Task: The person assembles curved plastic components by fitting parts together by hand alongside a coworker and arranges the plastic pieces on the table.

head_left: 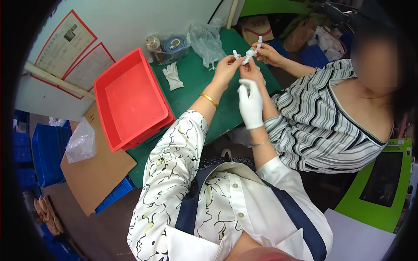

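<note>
My bare left hand [227, 69], with a gold bangle at its wrist, pinches one end of a white plastic fitting [250, 55]. The fitting has several stubby arms. A co-worker's two hands [266, 54] hold its other side, one on the upright arm at the far right, the other just below the middle. My right hand [251, 104] wears a white glove and hovers nearer to me, beside the co-worker's forearm. Its fingers are loosely curled, with a gap by the thumb and nothing visible in them.
A red tray [130, 100] stands left on the green table [191, 104]. A white glove [173, 76], a clear plastic bag [207, 43] and a tub [175, 43] lie behind. The co-worker in a striped top [313, 122] is close on my right.
</note>
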The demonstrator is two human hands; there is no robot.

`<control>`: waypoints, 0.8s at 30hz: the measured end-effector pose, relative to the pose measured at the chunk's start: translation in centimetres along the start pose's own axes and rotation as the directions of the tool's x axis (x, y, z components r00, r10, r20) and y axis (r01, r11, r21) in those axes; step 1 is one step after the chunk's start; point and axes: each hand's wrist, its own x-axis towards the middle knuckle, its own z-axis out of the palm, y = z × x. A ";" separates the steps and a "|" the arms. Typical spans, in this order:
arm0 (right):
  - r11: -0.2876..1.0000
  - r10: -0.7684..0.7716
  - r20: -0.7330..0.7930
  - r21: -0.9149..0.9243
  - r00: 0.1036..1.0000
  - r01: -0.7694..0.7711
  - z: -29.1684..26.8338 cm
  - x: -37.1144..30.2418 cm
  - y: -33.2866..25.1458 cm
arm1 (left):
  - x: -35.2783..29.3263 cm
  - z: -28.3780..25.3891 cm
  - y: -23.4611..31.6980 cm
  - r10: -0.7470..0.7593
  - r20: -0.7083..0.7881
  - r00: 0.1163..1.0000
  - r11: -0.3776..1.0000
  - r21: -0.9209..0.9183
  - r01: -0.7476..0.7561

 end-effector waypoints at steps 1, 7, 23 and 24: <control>0.994 -0.107 -0.095 -0.045 0.990 0.103 0.3 1.5 -0.7 | 0.5 -0.1 0.0 0.030 0.001 1.000 1.000 -0.007 -0.030; 0.988 -0.002 -0.410 -0.139 0.912 -0.061 -0.2 9.3 -0.3 | 1.2 0.4 -1.2 0.277 -0.068 0.959 0.908 0.345 -0.238; 0.601 0.326 0.291 0.670 0.899 -0.435 -1.9 15.6 6.1 | -3.3 0.8 2.2 0.605 0.134 0.785 0.559 0.630 -0.539; 0.596 0.331 0.301 0.668 0.894 -0.446 -1.8 15.0 5.9 | -3.3 0.5 2.4 0.585 0.101 0.805 0.600 0.613 -0.513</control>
